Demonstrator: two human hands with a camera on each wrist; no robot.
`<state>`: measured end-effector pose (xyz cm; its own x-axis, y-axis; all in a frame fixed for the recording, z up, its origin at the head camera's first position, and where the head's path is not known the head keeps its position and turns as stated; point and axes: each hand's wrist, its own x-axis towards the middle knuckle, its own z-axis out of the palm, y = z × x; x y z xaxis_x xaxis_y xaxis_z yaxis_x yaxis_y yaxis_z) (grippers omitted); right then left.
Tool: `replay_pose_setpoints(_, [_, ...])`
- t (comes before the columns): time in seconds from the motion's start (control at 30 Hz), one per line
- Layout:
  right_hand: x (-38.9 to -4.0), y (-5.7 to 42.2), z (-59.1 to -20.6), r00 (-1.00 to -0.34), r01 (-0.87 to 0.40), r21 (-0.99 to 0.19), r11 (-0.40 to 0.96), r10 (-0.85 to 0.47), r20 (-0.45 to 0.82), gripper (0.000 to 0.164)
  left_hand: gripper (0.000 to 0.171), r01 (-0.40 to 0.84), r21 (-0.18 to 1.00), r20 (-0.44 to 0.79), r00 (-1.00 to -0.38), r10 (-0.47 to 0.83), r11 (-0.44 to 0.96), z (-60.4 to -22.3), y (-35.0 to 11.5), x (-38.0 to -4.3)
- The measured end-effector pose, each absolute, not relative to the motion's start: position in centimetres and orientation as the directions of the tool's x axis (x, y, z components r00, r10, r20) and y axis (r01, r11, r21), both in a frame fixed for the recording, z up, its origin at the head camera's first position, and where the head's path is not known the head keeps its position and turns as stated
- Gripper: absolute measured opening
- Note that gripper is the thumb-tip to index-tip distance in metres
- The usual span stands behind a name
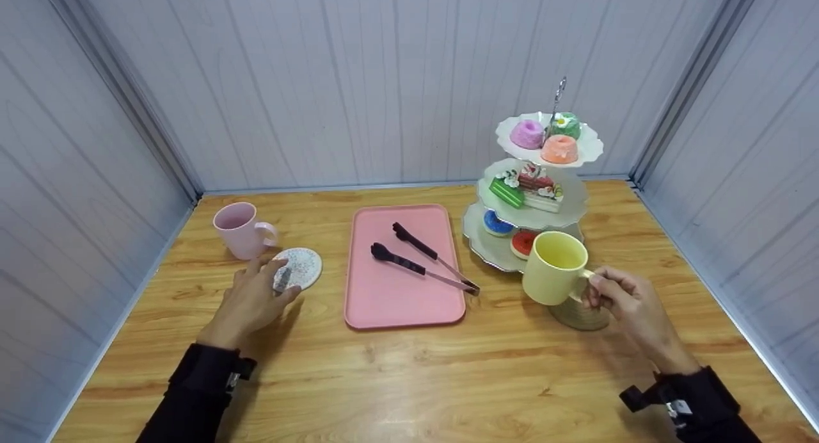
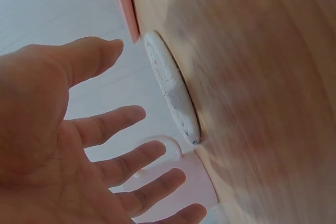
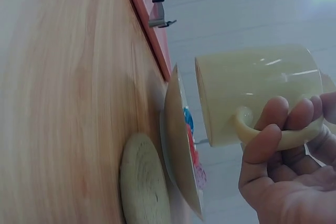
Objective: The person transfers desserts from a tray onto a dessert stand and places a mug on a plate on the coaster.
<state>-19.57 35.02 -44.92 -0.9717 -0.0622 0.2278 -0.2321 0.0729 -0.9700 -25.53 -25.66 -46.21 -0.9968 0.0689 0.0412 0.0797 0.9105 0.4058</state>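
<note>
My right hand [image 1: 630, 308] grips a yellow mug [image 1: 554, 270] by its handle. The mug is lifted above a round woven coaster [image 1: 582, 316], which the right wrist view shows lying bare on the table [image 3: 63, 103]. On the other side, my left hand [image 1: 254, 299] hovers at a white speckled coaster [image 1: 306, 268], fingers spread. In the left wrist view a gap shows between these fingers [image 2: 131, 114] and the coaster [image 2: 170, 87]. Just behind that hand stands a pink mug [image 1: 240, 232], upright, its handle toward the coaster.
A pink tray [image 1: 377, 302] lies mid-table with black-tipped tongs [image 1: 422, 268] on it, their hinge end over its right rim. Behind the yellow mug rises a three-tier stand [image 1: 489, 254] holding toy cakes and donuts. Pale panel walls [image 1: 358, 84] enclose the back and sides.
</note>
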Motion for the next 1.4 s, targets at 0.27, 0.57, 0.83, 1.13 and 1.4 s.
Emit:
replay_pose_setpoints(0.27, [-19.7,37.7,-45.5,-0.947,-0.29,-0.956,0.056,-0.163,0.278,0.032,0.066,0.122,0.368,0.002,-0.991,0.13,0.922,-46.2,-26.2,-25.6])
replay_pose_setpoints(0.57, [-20.1,39.4,-46.2,-0.974,-0.223,-0.97,0.1,-0.065,0.217,0.032,0.058,0.124,0.36,-0.046,-0.987,0.151,0.925,-46.1,-26.4,-25.5])
replay_pose_setpoints(0.83, [-20.2,40.7,-46.8,-0.983,-0.185,-0.96,0.212,-0.047,0.179,0.036,0.056,0.127,0.372,-0.023,-0.989,0.146,0.92,-46.4,-26.4,-25.6])
replay_pose_setpoints(1.13, [-20.7,41.5,-47.4,-0.982,-0.182,-0.929,0.321,-0.014,0.187,0.037,0.053,0.128,0.369,-0.008,-0.99,0.141,0.921,-46.5,-26.3,-25.5])
replay_pose_setpoints(1.4, [-20.9,41.8,-48.0,-0.981,-0.183,-0.925,0.333,-0.005,0.192,0.04,0.047,0.157,0.368,0.028,-0.987,0.158,0.917,-46.5,-26.4,-25.4])
